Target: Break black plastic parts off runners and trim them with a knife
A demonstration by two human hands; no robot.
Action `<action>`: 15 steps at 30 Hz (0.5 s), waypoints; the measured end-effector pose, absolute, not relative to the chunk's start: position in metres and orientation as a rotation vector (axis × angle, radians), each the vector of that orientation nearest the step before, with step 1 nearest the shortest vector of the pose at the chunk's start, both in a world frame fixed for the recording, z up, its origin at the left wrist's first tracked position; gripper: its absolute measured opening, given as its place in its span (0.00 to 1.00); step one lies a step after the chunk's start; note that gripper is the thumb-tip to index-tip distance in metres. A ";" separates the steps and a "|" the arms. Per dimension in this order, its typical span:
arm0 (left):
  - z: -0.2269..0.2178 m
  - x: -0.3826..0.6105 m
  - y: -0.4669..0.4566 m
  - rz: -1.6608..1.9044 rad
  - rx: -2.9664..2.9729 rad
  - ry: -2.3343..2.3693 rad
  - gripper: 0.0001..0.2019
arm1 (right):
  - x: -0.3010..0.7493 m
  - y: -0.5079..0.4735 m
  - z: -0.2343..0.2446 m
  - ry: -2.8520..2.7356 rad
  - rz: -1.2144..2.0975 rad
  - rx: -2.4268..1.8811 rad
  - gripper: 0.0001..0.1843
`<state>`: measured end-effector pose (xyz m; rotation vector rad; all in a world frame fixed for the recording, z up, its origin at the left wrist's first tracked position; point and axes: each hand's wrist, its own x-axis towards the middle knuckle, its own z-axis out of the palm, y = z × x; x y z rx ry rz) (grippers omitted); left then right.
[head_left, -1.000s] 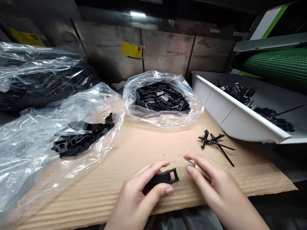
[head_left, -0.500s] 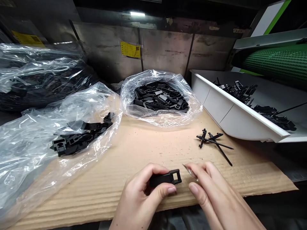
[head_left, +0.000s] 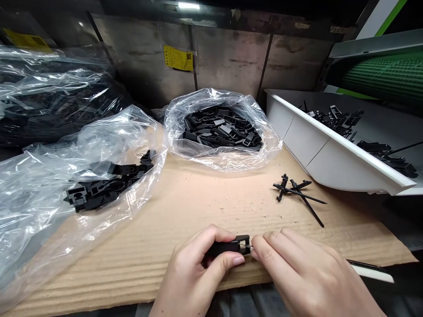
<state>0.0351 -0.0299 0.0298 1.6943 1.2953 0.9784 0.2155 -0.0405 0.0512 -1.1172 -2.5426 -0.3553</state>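
My left hand (head_left: 194,268) is closed on a small black plastic part (head_left: 231,245) with a rectangular loop at its right end, held just above the cardboard sheet (head_left: 205,207). My right hand (head_left: 297,273) is closed on a thin blade tool (head_left: 370,269); its light handle sticks out to the right behind the hand. The metal tip is barely visible between my fingers and touches the loop end of the part.
A clear bag of black parts (head_left: 221,132) stands at the back centre. Another clear bag (head_left: 95,189) with fewer parts lies at left. Black sprue sticks (head_left: 297,193) lie at right beside a white tray (head_left: 317,149) holding more parts. A green conveyor (head_left: 383,77) is behind it.
My right hand has moved left and turned, bringing the blade tip from beside the part onto its loop end. My left hand has kept its grip. The view has tilted slightly.
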 end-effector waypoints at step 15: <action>0.033 0.033 -0.029 0.967 1.568 1.241 0.07 | 0.222 -0.049 0.054 -2.501 -0.458 -1.197 0.13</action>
